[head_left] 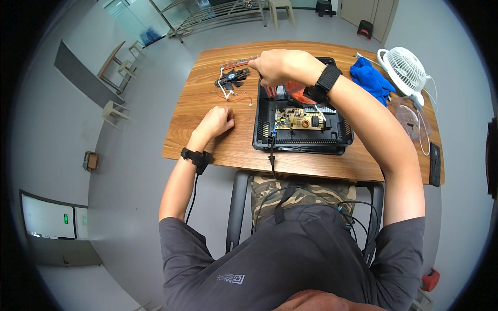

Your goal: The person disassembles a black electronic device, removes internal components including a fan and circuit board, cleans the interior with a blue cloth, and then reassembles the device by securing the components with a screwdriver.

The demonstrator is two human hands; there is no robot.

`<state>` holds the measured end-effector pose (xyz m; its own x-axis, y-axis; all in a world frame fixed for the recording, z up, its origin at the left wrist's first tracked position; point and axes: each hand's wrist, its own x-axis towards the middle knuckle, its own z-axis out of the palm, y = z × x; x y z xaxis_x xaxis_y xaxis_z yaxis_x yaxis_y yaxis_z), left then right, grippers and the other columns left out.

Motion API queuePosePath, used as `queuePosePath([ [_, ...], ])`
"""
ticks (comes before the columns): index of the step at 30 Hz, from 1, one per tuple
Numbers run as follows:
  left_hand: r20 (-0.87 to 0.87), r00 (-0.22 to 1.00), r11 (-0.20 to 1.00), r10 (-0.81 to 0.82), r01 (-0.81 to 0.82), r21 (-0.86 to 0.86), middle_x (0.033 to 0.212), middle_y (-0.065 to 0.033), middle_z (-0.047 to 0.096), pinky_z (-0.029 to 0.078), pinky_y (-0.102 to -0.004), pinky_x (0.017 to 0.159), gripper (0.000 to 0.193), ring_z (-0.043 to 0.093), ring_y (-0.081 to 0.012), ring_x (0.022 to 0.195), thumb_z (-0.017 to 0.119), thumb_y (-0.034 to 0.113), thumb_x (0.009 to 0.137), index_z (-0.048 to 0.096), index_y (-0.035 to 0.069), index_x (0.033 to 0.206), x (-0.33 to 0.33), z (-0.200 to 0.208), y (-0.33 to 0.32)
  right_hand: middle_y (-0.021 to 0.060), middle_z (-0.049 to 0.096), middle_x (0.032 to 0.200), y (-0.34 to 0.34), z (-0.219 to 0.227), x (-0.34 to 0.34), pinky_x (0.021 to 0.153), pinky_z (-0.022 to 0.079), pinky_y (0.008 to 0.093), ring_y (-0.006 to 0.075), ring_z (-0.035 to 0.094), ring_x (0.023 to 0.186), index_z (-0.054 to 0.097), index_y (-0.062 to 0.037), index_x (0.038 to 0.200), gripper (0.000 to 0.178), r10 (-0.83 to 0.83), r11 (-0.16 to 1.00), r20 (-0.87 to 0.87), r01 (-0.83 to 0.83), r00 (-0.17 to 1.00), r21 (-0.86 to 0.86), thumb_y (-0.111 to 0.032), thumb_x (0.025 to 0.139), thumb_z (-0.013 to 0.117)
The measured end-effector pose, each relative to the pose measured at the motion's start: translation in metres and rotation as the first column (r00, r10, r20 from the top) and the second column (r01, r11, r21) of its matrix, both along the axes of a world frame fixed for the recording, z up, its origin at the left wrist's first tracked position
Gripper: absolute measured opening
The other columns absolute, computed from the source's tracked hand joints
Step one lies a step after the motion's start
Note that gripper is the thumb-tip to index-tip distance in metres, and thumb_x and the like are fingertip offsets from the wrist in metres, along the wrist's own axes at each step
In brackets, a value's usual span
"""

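Observation:
My right hand (280,66) reaches over the far left part of an open black appliance housing (259,116). It is closed round a screwdriver (271,92) with a reddish handle, its shaft slanting down into the housing. Inside the housing lie a tan circuit board (293,120) with several components and a copper-coloured coil (298,93), partly hidden behind my right hand and wrist. My left hand (218,122) rests curled on the table left of the housing; its palm side is hidden. Beyond it lies a small black cooling fan (232,78) with thin wires.
A red strip board (236,64) lies by the cooling fan. On the right are a blue cloth (369,78), a white fan (407,72), a clear plastic bag (412,119) and a black oblong object (434,165). A power cord (272,158) hangs over the wooden table's (192,103) near edge.

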<state>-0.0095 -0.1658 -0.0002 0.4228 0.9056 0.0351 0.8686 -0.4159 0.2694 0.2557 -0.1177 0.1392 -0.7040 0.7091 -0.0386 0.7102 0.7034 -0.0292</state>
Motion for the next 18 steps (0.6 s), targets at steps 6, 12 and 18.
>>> queuePosePath([
  [6,0.083,0.986,0.975,0.143,-0.155,0.158,0.086,-0.0306,0.067,0.054,-0.051,0.078,0.021,0.066,-0.0469,0.086,0.058,0.014,0.092,0.064,-0.006,0.087,0.015,0.012,0.011,0.0234,0.073,0.101,-0.001,-0.001,-0.002,0.086,0.057,0.0486,0.0395,0.07,0.097,0.06,0.0006,0.131,0.049,0.007,1.0,0.015,-0.008,1.0,0.011,-0.018,0.086,0.066],
  [12,0.225,0.974,0.983,0.008,-0.049,0.176,0.085,-0.026,0.069,0.055,-0.0436,0.072,0.023,0.069,-0.0377,0.075,0.063,0.015,0.098,0.067,-0.007,0.092,0.028,0.024,0.01,0.0228,0.074,0.099,-0.005,-0.002,-0.001,0.084,0.058,0.0492,0.0394,0.071,0.096,0.06,0.0003,0.13,0.048,0.006,1.0,-0.029,-0.005,1.0,0.031,-0.018,0.086,0.066],
  [18,0.36,0.932,0.995,-0.039,0.005,0.095,0.089,-0.0147,0.075,0.056,-0.032,0.067,0.019,0.072,-0.0182,0.072,0.07,0.011,0.095,0.074,-0.005,0.105,0.057,0.031,0.002,0.0207,0.074,0.098,-0.008,0.007,0.004,0.083,0.058,0.0489,0.0387,0.071,0.096,0.061,-0.0027,0.128,0.046,0.02,0.999,0.069,-0.023,0.997,0.047,-0.026,0.089,0.068],
])
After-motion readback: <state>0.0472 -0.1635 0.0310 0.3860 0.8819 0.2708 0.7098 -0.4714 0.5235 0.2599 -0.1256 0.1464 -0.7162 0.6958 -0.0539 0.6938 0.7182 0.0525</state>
